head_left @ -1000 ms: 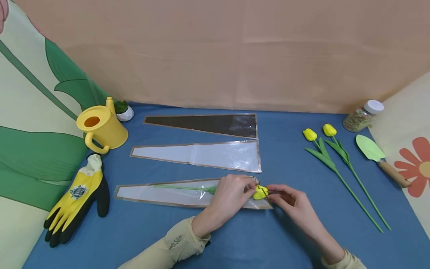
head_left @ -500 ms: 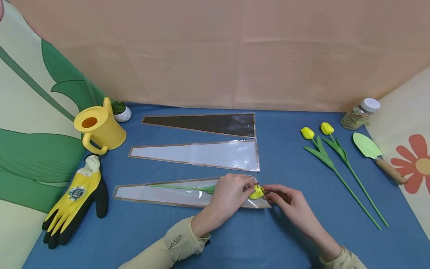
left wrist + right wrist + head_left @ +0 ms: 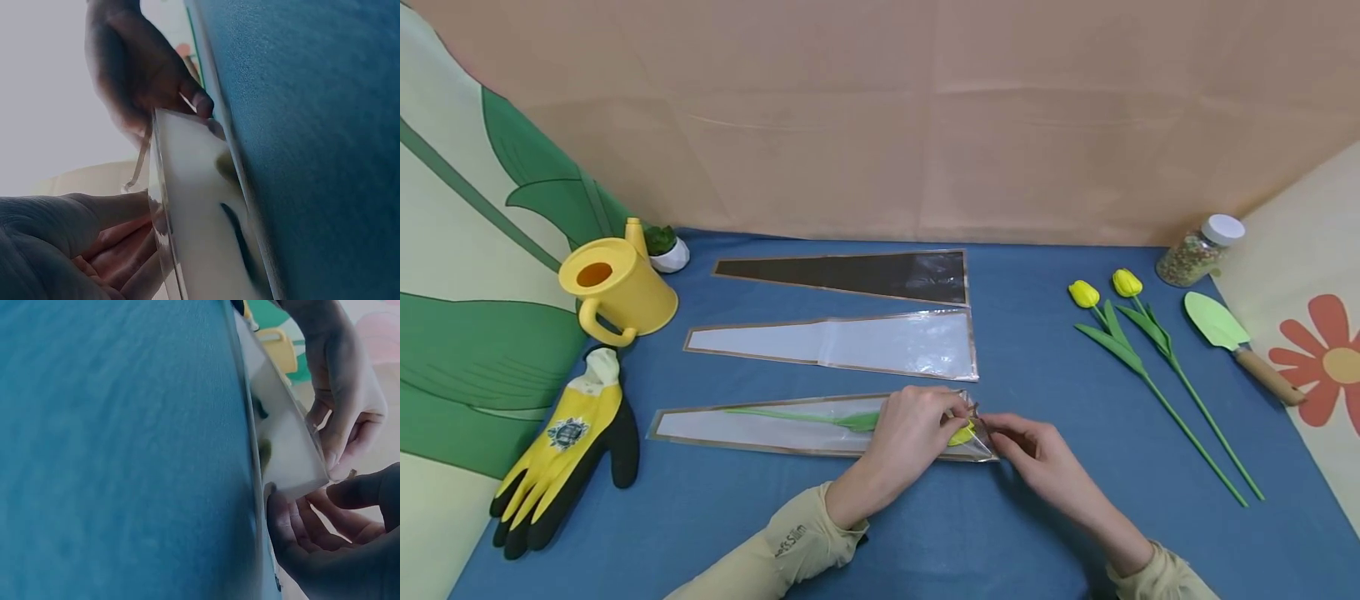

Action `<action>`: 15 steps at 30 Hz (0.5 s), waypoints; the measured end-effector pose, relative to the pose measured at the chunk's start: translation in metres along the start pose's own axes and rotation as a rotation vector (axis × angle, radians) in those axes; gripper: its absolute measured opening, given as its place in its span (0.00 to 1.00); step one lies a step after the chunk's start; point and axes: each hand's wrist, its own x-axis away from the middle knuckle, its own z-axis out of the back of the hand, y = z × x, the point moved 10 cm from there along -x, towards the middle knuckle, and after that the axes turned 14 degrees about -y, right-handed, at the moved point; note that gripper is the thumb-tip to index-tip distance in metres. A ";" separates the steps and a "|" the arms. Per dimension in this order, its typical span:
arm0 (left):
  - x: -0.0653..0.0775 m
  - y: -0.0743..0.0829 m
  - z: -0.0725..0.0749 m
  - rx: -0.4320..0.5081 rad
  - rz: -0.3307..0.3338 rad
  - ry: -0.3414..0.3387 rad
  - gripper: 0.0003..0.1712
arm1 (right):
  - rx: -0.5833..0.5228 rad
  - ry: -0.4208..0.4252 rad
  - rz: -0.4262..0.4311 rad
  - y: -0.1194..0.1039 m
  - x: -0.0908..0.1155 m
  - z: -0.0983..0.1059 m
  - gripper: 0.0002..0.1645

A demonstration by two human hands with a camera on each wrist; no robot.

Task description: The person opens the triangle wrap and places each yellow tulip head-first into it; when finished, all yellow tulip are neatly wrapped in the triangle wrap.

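A tulip [image 3: 961,434] slips deeper, looking nearly sheathed, lower centre; left hand [image 3: 912,429] pinches the sleeve [image 3: 737,431]; right hand [image 3: 1039,454], grip unclear.

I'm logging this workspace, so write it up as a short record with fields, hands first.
Left hand: pinches the front sleeve near its wide end
Right hand: holds that wide end
Front sleeve contents: one yellow tulip, lying lengthwise
Further back: a white sleeve and a dark sleeve
Loose flowers: two yellow tulips, right side
Left side: watering can, potted plant, glove
Far right: jar, trowel
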 end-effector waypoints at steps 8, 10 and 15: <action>0.001 0.000 0.001 0.011 -0.020 0.022 0.02 | 0.015 -0.044 0.052 -0.006 -0.005 -0.006 0.19; 0.002 0.000 0.001 0.006 -0.023 0.030 0.03 | -0.008 -0.069 0.070 -0.008 -0.006 -0.008 0.20; 0.001 0.000 0.002 0.015 -0.025 0.028 0.03 | -0.030 -0.036 0.068 -0.009 -0.004 -0.006 0.20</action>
